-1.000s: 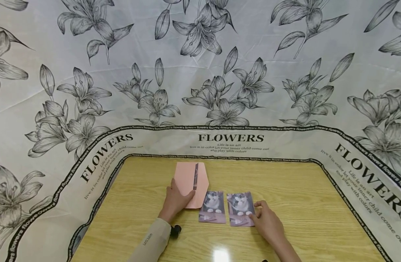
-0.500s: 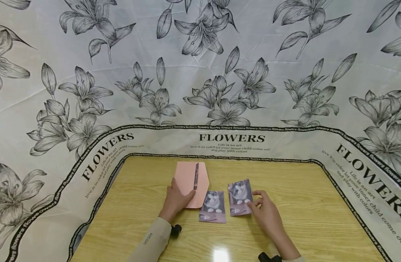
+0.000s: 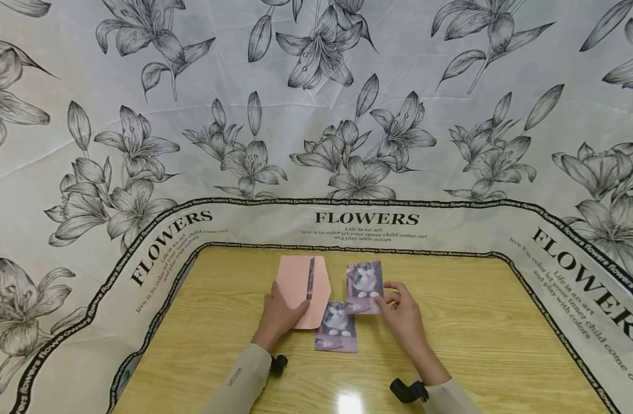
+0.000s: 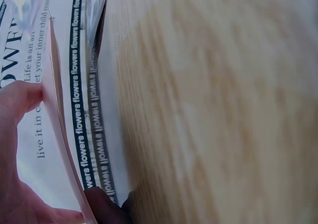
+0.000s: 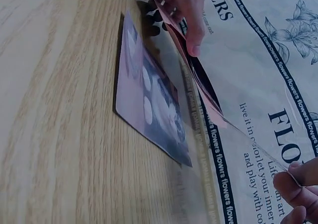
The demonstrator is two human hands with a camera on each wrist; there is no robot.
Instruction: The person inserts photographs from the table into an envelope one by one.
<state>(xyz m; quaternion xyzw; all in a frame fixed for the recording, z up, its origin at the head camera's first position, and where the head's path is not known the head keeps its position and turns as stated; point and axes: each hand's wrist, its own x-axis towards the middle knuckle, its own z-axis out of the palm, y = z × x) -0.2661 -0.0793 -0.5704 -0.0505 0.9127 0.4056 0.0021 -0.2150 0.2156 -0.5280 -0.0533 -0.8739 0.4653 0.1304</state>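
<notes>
My left hand [image 3: 279, 315] grips a pink envelope [image 3: 294, 277] by its lower part, thumb on the face toward me. The envelope's flap stands open to the right, and a dark strip [image 3: 310, 276] shows at its opening. My right hand [image 3: 403, 315] pinches a cat photo card [image 3: 365, 280] at its lower right corner, just right of the envelope. Edge-on in the right wrist view, this card runs from the right fingertips [image 5: 285, 184] toward the envelope. A second cat photo card [image 3: 337, 334] lies on the table, its upper right corner overlapped by the held one in the head view.
The wood-grain table [image 3: 502, 345] is bordered by a white cloth [image 3: 264, 227] printed with flowers and lettering, which rises behind it. Dark camera mounts sit at the left wrist [image 3: 278, 365] and the right wrist [image 3: 409, 391].
My right hand has lifted its photo card and carried it up and left, from beside the lying card to beside the envelope. The left hand and envelope have stayed put.
</notes>
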